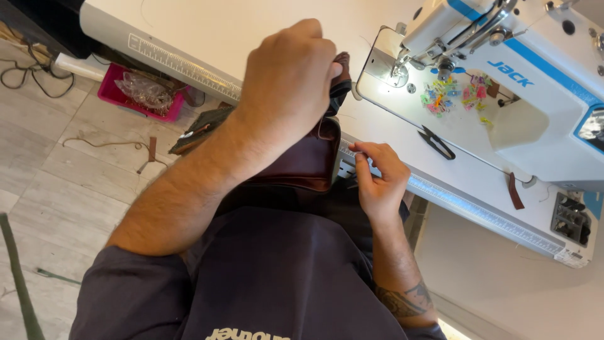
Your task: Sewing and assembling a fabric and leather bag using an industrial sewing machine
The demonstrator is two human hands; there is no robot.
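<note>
My left hand (286, 79) is raised over the table edge, closed on the top of a dark maroon leather piece (305, 160) that hangs down toward my lap. A dark strap end (341, 63) sticks out past its fingers. My right hand (379, 179) sits lower, at the table's front edge, thumb and fingers pinched together. A pale thread (322, 129) loops by the leather's upper edge and seems to run to that pinch. The lower part of the leather is hidden behind my left forearm.
A white and blue sewing machine (503, 69) stands on the white table (251, 31), with colourful clips (440, 97), black snips (437, 141) and a brown leather strip (516, 191) beside it. On the floor are a pink tray (119, 94), cables (28, 69) and leather scraps (148, 151).
</note>
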